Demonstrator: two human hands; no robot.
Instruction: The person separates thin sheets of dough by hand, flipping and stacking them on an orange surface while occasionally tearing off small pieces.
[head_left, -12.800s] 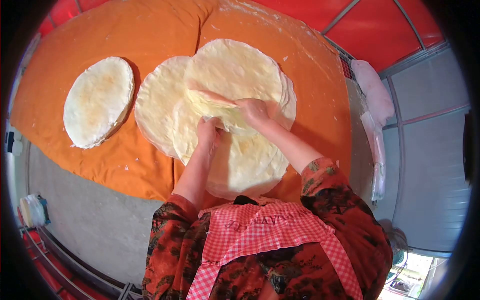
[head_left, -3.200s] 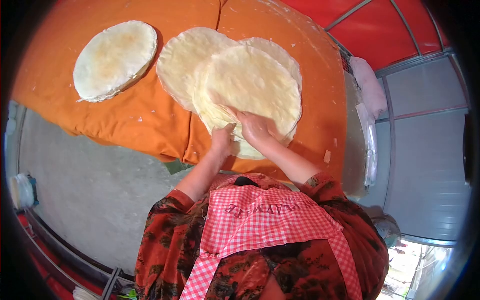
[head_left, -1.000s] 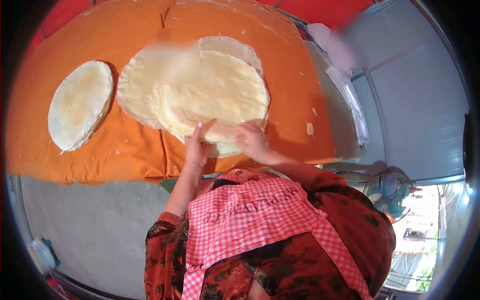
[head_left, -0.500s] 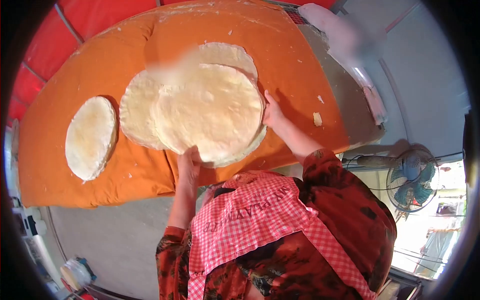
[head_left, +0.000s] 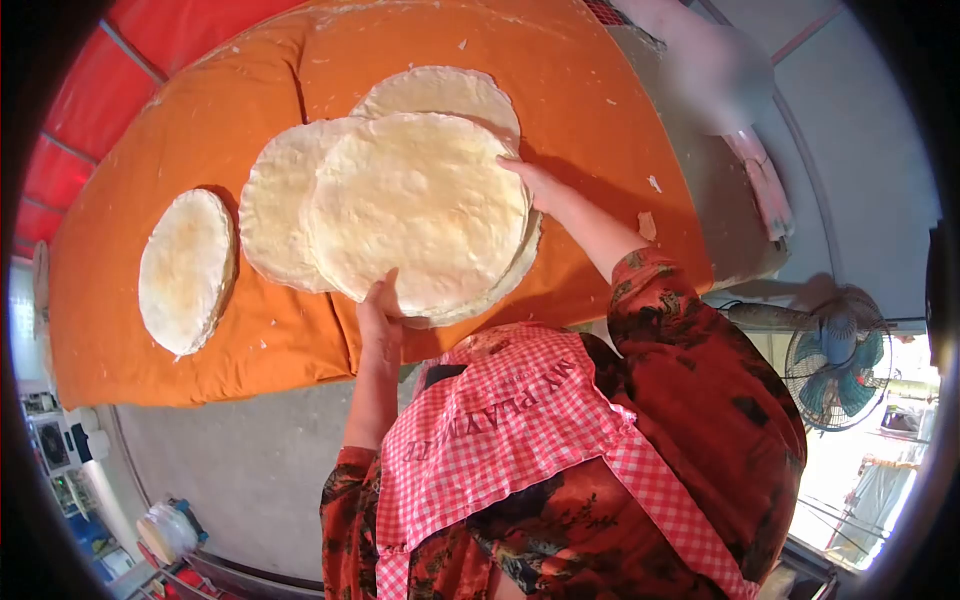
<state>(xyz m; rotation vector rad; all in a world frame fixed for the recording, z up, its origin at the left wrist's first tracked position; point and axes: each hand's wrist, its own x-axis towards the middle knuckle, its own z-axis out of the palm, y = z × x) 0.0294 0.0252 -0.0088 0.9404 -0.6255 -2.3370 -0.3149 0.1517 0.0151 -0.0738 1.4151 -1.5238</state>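
A large, pale round flatbread point(head_left: 420, 210) lies on top of other breads at the middle of the orange cloth point(head_left: 620, 130). My left hand point(head_left: 378, 308) pinches its near edge, the thumb on top and the fingers mostly hidden below. At the right rim, my right hand point(head_left: 530, 180) grips with its thumb over the upper face and the other fingers out of sight. Beneath it, one flatbread point(head_left: 280, 205) sticks out to the left and another flatbread point(head_left: 440, 88) at the back. How many breads each hand holds is hidden.
Farther left on the cloth rests a separate flatbread point(head_left: 187, 270). Small dough-like scraps point(head_left: 647, 226) lie to the right. A fan point(head_left: 838, 358) stands beyond the table's right end. A pinkish, partly blurred long shape point(head_left: 755, 170) is at the upper right.
My right hand has slid farther back along the rim, its thumb now over the bread's top. My left hand keeps its place at the near edge. A blurred patch over the breads is gone.
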